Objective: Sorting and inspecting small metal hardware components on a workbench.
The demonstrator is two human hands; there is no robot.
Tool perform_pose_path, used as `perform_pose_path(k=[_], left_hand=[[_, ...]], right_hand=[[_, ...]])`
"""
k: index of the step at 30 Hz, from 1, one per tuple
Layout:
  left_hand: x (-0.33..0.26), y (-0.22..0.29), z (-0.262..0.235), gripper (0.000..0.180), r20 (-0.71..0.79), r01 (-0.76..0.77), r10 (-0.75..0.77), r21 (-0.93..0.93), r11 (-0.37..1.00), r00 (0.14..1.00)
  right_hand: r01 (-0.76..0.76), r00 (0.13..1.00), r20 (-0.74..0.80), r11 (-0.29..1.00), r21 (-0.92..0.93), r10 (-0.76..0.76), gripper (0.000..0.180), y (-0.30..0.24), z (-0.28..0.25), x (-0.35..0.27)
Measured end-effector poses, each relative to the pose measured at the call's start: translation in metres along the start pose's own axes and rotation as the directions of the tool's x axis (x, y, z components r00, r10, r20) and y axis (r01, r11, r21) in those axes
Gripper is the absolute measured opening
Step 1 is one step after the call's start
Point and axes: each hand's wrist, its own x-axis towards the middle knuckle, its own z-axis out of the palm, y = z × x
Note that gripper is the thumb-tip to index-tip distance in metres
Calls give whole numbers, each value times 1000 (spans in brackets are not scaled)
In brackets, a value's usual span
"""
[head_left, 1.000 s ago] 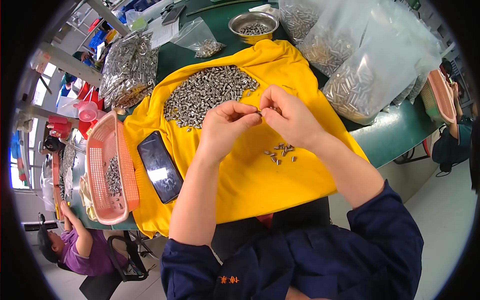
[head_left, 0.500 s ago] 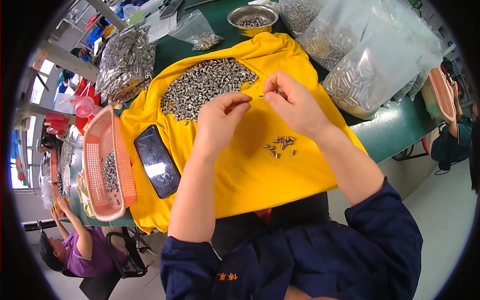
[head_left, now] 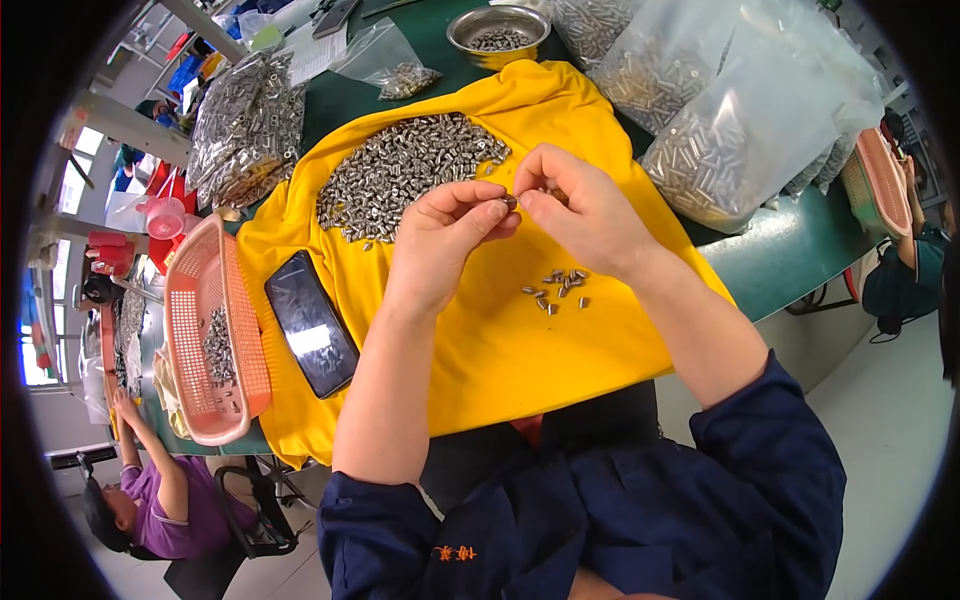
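My left hand [head_left: 450, 235] and my right hand [head_left: 575, 210] meet fingertip to fingertip above a yellow cloth [head_left: 500, 360]. Between the left thumb and forefinger sits a small metal part [head_left: 511, 202], mostly covered by the fingers. The right thumb and forefinger are pinched against its other side; whatever they hold is too small to make out. Beyond my left hand lies a large heap of short silvery metal pieces [head_left: 400, 175]. Several similar loose pieces [head_left: 558, 285] rest on the cloth below my right hand.
A dark phone [head_left: 312, 325] lies left of my left forearm, beside a pink plastic basket [head_left: 255, 375] holding metal pieces. A steel bowl [head_left: 498, 40] stands at the back. Clear bags of metal parts [head_left: 700, 165] crowd the right; flat metal parts in plastic [head_left: 245, 130] sit far left. A co-worker [head_left: 175, 500] sits at left.
My hands have come together, the left moving right and the right slightly left, so their fingertips now meet at the small part. The view has shifted slightly.
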Motion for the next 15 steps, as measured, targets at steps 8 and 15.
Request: perform_pose_path(k=[8,15], left_hand=[[1,-2,3,12,-25,-69,72,122,990,997],[4,-2,2,11,-80,-79,99,224,971,992]], right_hand=[[122,989,-24,902,-415,-144,7,0,3,-2],[47,996,-72,985,-166,-60,5,11,1,3]])
